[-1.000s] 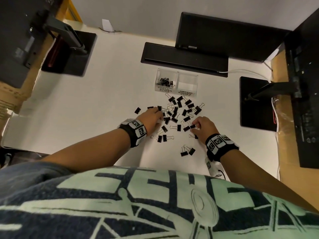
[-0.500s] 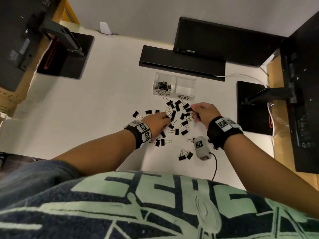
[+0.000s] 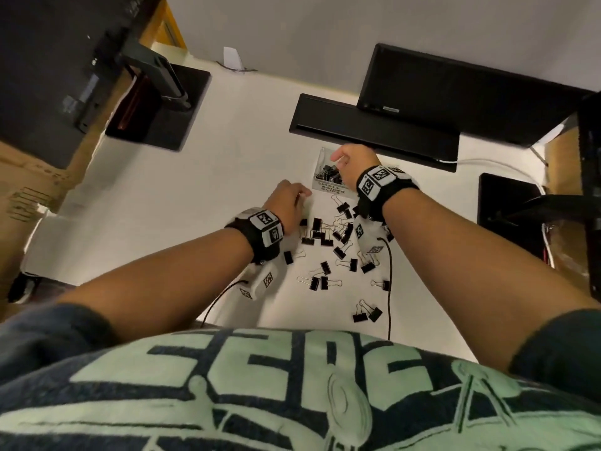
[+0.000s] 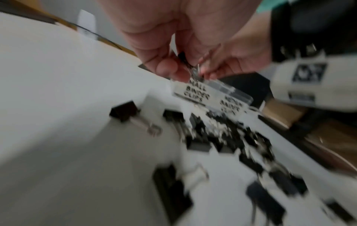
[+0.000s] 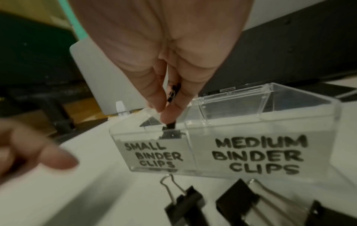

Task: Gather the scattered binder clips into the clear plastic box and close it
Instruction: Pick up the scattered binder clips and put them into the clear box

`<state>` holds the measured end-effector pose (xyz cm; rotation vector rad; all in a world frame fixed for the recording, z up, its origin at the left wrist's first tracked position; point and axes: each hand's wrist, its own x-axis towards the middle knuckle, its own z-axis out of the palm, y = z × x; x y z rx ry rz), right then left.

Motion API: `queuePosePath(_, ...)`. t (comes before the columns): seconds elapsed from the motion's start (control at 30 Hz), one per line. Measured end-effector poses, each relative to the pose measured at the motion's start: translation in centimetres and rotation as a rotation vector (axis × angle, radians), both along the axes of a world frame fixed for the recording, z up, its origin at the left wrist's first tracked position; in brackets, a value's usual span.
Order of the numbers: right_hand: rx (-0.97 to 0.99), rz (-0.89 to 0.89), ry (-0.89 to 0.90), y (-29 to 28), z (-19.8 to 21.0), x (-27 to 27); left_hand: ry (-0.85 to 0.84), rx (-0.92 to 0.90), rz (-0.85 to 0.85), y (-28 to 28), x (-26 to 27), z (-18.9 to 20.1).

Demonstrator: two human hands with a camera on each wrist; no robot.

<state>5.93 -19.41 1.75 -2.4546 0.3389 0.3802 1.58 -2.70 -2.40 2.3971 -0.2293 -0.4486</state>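
Note:
The clear plastic box (image 3: 325,187) stands past the pile, its lid (image 5: 241,94) tipped open at the back. Its front reads SMALL BINDER CLIPS and MEDIUM BINDER CLIPS. My right hand (image 3: 341,161) hovers over the small compartment (image 5: 154,146), which holds several clips, and pinches a black binder clip (image 5: 173,93) just above the rim. My left hand (image 3: 292,196) is lifted left of the box and pinches small black clips (image 4: 185,64). Several black binder clips (image 3: 328,236) lie scattered on the white desk between my arms. The medium compartment (image 5: 251,137) looks empty.
A black monitor base (image 3: 374,135) runs just behind the box, under a dark screen (image 3: 455,89). Black stand plates sit far left (image 3: 159,109) and right (image 3: 510,203). A white cable (image 3: 487,162) trails to the right. Wrist-camera cords (image 3: 389,288) hang over the near clips.
My right hand left the pile and moved forward over the box's small compartment. My left hand rose from the pile and moved toward the box with clips pinched.

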Motion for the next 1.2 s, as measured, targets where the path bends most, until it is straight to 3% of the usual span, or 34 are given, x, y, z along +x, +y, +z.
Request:
queuePosePath(0.13, 0.022, 0.026, 0.02, -0.2, -0.6, -0.4, -0.021, -0.057, 0.1, -0.6, 3.9, 1.6)
queuePosePath(0.3, 0.198, -0.127, -0.119, -2.0, -0.6, -2.4, -0.054, -0.047, 0.081, -3.1, 6.9, 2.9)
queuePosePath(0.4, 0.282, -0.21, -0.182, -3.8, -0.5, -4.4, -0.049, -0.023, 0.023, -4.6, 7.6, 2.9)
queuePosePath(0.57, 0.318, -0.318, -0.123, -5.6, -1.7, -8.3, -0.069, 0.115, -0.175, -6.2, 7.4, 2.5)
queuePosePath(0.8, 0.127, -0.052, 0.029, -3.1, -4.2, -12.0, -0.178, 0.091, -0.29, -4.7, 2.9, 1.0)
queuePosePath(0.93, -0.053, 0.135, 0.04, -2.1, -5.2, -12.2, -0.09, 0.224, -0.446, -3.5, -0.2, -1.2)
queuePosePath(1.07, -0.1, 0.131, 0.05, -1.9, -5.9, -12.7, -0.019, 0.307, -0.419, -2.5, -0.8, -2.4)
queuePosePath(1.2, -0.084, 0.095, 0.032, -1.7, -5.8, -13.0, -0.062, 0.28, -0.392, -1.7, -1.0, -2.3)
